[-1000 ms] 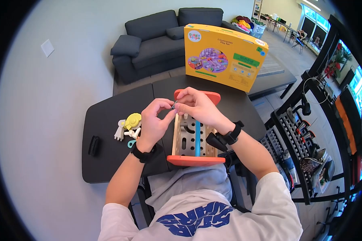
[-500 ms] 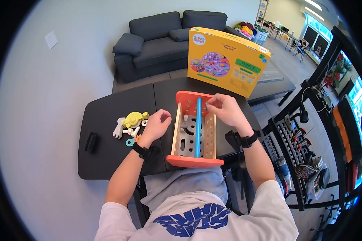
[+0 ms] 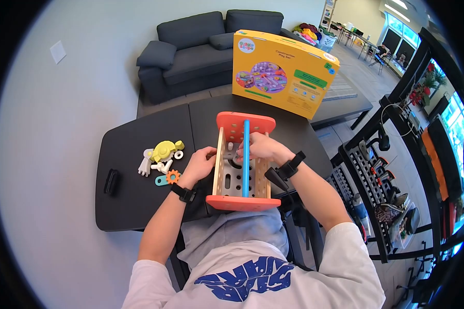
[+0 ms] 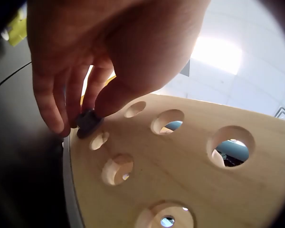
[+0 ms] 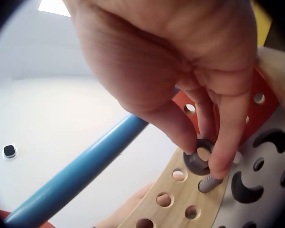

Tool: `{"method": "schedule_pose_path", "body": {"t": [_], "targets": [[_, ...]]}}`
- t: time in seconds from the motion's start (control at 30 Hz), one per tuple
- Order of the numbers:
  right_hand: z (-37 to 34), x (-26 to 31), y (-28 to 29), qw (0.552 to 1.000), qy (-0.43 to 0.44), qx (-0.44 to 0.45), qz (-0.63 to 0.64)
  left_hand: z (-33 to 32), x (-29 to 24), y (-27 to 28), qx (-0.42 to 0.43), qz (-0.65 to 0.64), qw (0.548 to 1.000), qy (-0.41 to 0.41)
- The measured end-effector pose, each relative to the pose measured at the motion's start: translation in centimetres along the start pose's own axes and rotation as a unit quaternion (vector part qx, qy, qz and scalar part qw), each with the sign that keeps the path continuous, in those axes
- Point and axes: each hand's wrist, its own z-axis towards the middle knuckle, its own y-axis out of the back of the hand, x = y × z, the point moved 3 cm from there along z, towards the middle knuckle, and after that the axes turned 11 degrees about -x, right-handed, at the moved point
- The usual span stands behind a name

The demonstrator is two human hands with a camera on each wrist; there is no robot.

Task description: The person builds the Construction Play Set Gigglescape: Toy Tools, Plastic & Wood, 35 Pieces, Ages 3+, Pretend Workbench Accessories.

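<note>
A toy toolbox has orange-red ends (image 3: 242,204), holed wooden sides (image 4: 147,156) and a blue rod handle (image 3: 246,177) over a grey holed base. From outside the left wooden side, my left hand (image 3: 199,166) pinches the dark grey head of a toy screw (image 4: 89,122). Its threaded grey shank (image 5: 210,184) pokes through to the inside. My right hand (image 3: 262,148) reaches into the box past the handle. Thumb and fingers there grip a grey nut (image 5: 194,164), close beside the shank's tip.
Left on the black table (image 3: 134,206) lie yellow toy pieces (image 3: 165,151), white pieces (image 3: 162,166), an orange gear (image 3: 172,177), a teal piece (image 3: 161,180) and a black object (image 3: 111,182). A yellow play-set box (image 3: 283,74) stands behind. A tool rack (image 3: 376,185) is at right.
First both hands were together above the toolbox, then they parted. Now my left hand is at the outer left side with the screw, and my right hand has come down inside with the nut.
</note>
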Motion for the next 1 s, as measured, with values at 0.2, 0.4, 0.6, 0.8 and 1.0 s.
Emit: {"method": "schedule_pose_path", "body": {"t": [0.2,0.4,0.6,0.8,1.0], "targets": [[2.1,-0.9,-0.1,0.975,0.056,0.003,-0.217,-0.1,1.0,-0.7,-0.019,-0.076,0.997,0.011],[3.5,-1.8,0.1,0.945,0.134,-0.030,-0.298,0.3,1.1,-0.7,-0.034,-0.025,0.999,0.034],[3.4,-2.2,-0.4,0.957,0.130,-0.019,-0.257,0.7,1.4,-0.9,-0.042,0.001,0.998,0.042],[3.0,-2.5,-1.0,0.984,0.079,0.007,-0.160,0.6,1.2,-0.8,-0.033,-0.019,0.998,0.046],[3.5,-3.3,-1.0,0.997,0.020,0.027,-0.067,0.5,1.7,-0.3,0.017,-0.158,0.987,0.034]]}}
